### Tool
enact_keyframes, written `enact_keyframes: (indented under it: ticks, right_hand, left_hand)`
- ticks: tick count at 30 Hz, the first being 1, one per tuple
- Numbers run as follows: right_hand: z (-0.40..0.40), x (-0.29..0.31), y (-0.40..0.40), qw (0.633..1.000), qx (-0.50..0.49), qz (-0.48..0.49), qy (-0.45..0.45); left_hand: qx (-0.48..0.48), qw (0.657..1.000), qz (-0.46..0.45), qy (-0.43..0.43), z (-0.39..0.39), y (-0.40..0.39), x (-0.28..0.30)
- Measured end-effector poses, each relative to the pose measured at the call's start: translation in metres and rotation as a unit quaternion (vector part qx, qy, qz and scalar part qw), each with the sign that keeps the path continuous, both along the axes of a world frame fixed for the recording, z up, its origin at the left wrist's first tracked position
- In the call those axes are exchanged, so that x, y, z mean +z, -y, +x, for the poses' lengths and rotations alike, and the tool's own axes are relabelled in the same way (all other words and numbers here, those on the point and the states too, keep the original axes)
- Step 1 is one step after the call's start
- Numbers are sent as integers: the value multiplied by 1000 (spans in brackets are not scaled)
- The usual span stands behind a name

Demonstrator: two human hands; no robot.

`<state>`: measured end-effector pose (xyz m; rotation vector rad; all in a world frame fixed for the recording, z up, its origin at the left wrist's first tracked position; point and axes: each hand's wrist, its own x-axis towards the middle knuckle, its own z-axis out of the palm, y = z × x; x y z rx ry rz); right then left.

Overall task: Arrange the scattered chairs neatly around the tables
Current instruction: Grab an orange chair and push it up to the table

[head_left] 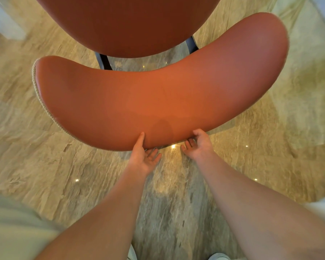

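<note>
A: On the marble floor (pixel 176 194) right in front of us stood the chair (pixel 158 102), its curved backrest nearest and the seat (pixel 128 25) beyond it. No table showed in our view, so we couldn't say how near it stood.

B: And our hands?

A: Both were at the lower edge of the backrest. Our left hand (pixel 144 156) had its thumb pressed on the front face, while the fingers (pixel 154 155) reached under the edge, fairly straight. We judged it more a loose contact than a firm hold. Our right hand (pixel 197 143) curled its fingers round the same edge, thumb on top, so it gripped the backrest.

B: So 2 hands close together, near the middle.

A: Yes, and that was the weak point, we thought. Set so near each other, they gave little control over turning. We judged it better to spread them toward the 2 ends, close the left hand properly, and lift slightly so the dark legs (pixel 103 61) wouldn't scrape the polished stone.

B: Anything in the way?

A: Our shoes (pixel 219 256) showed at the bottom edge, clear of the chair.
</note>
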<state>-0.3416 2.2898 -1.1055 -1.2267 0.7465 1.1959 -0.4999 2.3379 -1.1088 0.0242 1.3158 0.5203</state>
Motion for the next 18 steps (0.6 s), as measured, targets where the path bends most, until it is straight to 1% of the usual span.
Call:
enact_keyframes:
  ticks: [9, 12, 16, 18]
  right_hand:
    - [-3, -1, 0, 1000, 6, -18, 14]
    - [-7, -1, -6, 999, 12, -25, 25]
    - [-12, -2, -8, 999, -44, 14, 16]
    - [-12, -4, -7, 999, -45, 16, 21]
  left_hand:
    - [26, 1000, 3, -16, 8, 1, -2]
    - [37, 999, 3, -9, 10, 2, -4]
    - [49, 999, 8, 6, 17, 4, -5]
    - [55, 998, 4, 14, 21, 5, -7]
